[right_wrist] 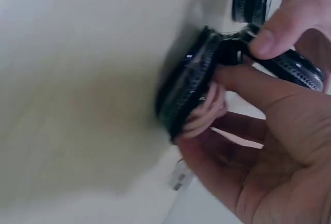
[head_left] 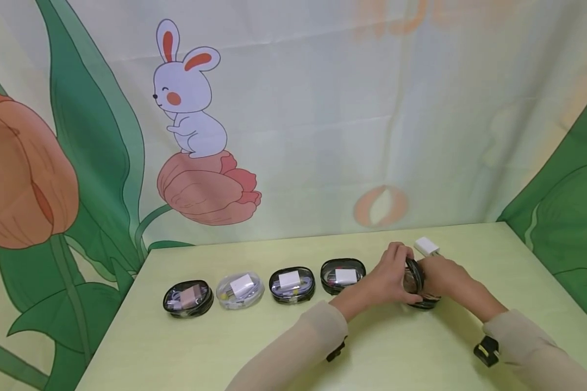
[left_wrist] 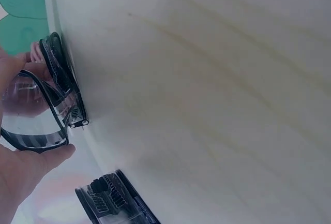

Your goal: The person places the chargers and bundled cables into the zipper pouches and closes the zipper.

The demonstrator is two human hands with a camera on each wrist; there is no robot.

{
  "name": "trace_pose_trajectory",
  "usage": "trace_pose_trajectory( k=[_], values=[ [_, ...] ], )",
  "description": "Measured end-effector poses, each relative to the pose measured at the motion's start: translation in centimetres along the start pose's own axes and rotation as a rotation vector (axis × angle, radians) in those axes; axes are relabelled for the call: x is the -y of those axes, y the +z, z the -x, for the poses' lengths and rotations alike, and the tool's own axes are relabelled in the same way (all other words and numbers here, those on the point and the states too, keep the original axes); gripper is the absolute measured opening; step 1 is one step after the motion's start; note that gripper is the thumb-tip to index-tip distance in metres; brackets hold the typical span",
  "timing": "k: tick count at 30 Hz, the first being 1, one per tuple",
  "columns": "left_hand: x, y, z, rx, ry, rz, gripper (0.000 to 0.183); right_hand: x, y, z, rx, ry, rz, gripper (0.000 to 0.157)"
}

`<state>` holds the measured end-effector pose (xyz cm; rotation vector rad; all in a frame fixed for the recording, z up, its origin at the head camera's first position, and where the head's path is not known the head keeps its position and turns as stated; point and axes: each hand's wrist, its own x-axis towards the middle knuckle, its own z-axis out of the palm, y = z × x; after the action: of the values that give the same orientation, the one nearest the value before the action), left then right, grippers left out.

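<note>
A clear zip case with black trim (right_wrist: pixel 186 84) stands unzipped on the table, its lid (head_left: pixel 413 276) tilted up. My left hand (head_left: pixel 391 274) grips the lid by its edge, thumb low and fingers over the top. On the other side, my right hand (head_left: pixel 445 277) reaches into the case's lower half and pinches a coiled pink cable (right_wrist: pixel 207 115) between thumb and fingers. Behind the right hand lies a white charger plug (head_left: pixel 426 247), its metal prongs facing the hand. Part of the case is hidden behind both hands.
Left of my hands, a row of closed zip cases holds plugs and cables: a black-trimmed one (head_left: pixel 343 276), another black one (head_left: pixel 292 284), a white-trimmed one (head_left: pixel 240 291) and a black one with a pink plug (head_left: pixel 188 298). A printed curtain (head_left: pixel 298 136) hangs behind the table.
</note>
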<state>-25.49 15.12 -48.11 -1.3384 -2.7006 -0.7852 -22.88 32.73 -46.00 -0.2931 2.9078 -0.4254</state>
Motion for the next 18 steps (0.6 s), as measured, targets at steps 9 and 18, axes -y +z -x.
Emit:
trace_pose_trajectory(
  k=[9, 18],
  values=[
    [0.2, 0.1, 0.0, 0.03, 0.028, 0.029, 0.082, -0.1, 0.3, -0.3, -0.03, 0.047, -0.014, 0.02],
    [0.3, 0.2, -0.1, 0.021, 0.055, 0.041, 0.084, -0.1, 1.2, -0.1, -0.109, 0.065, -0.053, 0.016]
  ],
)
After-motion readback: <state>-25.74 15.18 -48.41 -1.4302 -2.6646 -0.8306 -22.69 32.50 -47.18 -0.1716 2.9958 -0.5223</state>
